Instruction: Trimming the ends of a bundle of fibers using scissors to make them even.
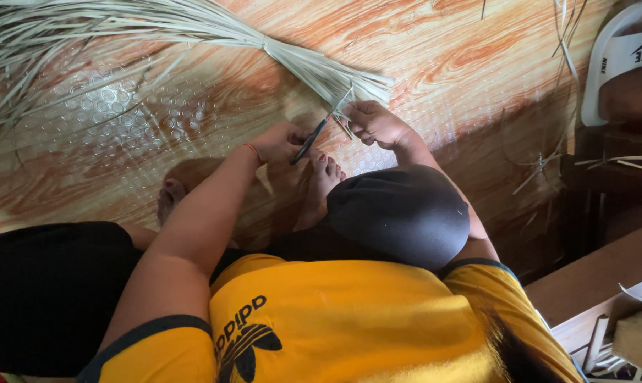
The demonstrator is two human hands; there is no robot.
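Head view: I saw my left hand (282,142) closed on the scissors (314,135), pointing up-right at the straw bundle (314,67); my right hand (377,124) pinched its tied end, nearer.

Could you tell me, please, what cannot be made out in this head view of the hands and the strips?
- Scissors: handles hidden inside the left hand; blade tips lost among the strips.
- Right hand: fingertips curled under, so its grip on the strips is hidden.
- Strips: far ends cut off by the top and left edges.
- Sandal: cut off by the right edge.
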